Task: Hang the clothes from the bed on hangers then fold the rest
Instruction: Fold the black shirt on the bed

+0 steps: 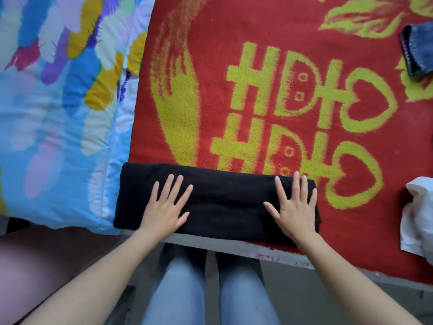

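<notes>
Black folded knit garment [218,200] lies as a long flat band at the near edge of the bed, on the red and yellow patterned blanket [269,31]. Left hand [165,208] and right hand [294,207] rest flat on it, fingers straight and spread, gripping nothing. It looks soft, limp and light, likely to sag if lifted by one end. Best taken at both short ends, or scooped from underneath.
</notes>
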{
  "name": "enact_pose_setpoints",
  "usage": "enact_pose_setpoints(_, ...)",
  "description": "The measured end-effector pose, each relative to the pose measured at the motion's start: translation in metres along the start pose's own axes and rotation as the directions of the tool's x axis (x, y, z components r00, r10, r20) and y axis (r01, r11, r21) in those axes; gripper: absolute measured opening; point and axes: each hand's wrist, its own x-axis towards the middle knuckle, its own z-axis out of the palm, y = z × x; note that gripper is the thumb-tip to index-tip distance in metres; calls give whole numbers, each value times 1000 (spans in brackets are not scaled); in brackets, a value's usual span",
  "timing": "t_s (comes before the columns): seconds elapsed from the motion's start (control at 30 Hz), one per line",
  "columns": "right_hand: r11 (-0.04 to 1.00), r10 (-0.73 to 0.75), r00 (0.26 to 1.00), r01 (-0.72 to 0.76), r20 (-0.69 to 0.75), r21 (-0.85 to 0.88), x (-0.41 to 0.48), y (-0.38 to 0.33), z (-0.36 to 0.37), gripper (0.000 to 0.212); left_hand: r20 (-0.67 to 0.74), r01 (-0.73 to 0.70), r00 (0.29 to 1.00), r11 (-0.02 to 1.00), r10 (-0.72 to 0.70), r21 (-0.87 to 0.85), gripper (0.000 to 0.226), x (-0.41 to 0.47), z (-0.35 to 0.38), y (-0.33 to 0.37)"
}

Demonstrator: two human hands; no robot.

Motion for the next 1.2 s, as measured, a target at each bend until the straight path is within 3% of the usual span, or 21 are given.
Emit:
enact_pose_setpoints(0.1, 997, -71, 995, 72, -75, 2, 0, -19, -2, 72, -46, 38, 998, 999, -39, -26, 87, -9, 1, 30)
enact_pose_setpoints(0.23, 992, -112, 993, 113, 32, -53, 17, -14, 24, 81, -30, 248, 967, 963, -252, -102, 68, -6, 18, 58)
enact_pose_setpoints(0.43, 974, -209, 975, 214, 71, -73, 31, 11, 37, 72, -8, 248, 968, 957, -252, -150, 65, -5, 32, 71)
enact_pose_setpoints(0.47, 983, -182, 983, 183, 36, -33, 30, 14, 33, 75, 6, 261, 965, 951, -264, -164, 64, -4, 29, 71)
enact_pose_setpoints(0.53, 990, 44, 997, -35, -62, 140, 25, 24, 24, 84, 16, 290, 956, 942, -292, -171, 63, -2, 20, 73)
enact_pose_setpoints(0.6, 860, 363, 931, -318, -40, 398, 20, 34, 18, 94, 34, 308, 951, 936, -307, -171, 63, -2, 14, 72)
enact_pose_setpoints(0.67, 655, 526, 844, -482, 106, 582, 15, 38, 15, 103, 67, 327, 945, 930, -320, -170, 63, -4, 9, 68)
enact_pose_setpoints(0.8, 344, 588, 753, -564, 296, 750, 14, 36, 16, 98, 163, 367, 926, 915, -341, -168, 65, -14, 10, 65)
enact_pose_setpoints(0.87, 219, 590, 724, -569, 356, 793, 19, 32, 9, 76, 203, 351, 927, 922, -317, -163, 66, -19, 12, 66)
enact_pose_setpoints(0.9, 206, 588, 725, -563, 358, 800, 19, 29, 2, 57, 187, 337, 933, 929, -308, -154, 65, -20, 12, 64)
enact_pose_setpoints(0.97, 308, 579, 756, -551, 307, 776, 15, 20, -19, 32, 114, 330, 942, 932, -316, -148, 61, -23, 11, 60)
enact_pose_setpoints(1.0, 405, 568, 784, -531, 250, 744, 10, 9, -33, 32, 89, 344, 939, 926, -333, -157, 65, -26, 7, 55)
enact_pose_setpoints(1.1, 634, 457, 889, -359, 43, 685, -8, -34, -75, 57, -3, 372, 926, 911, -378, -176, 62, -33, -2, 39)
enact_pose_setpoints(1.2, 697, 264, 963, -149, -58, 701, -23, -101, -110, 70, -2, 445, 889, 864, -458, -234, 65, -43, -16, 12)
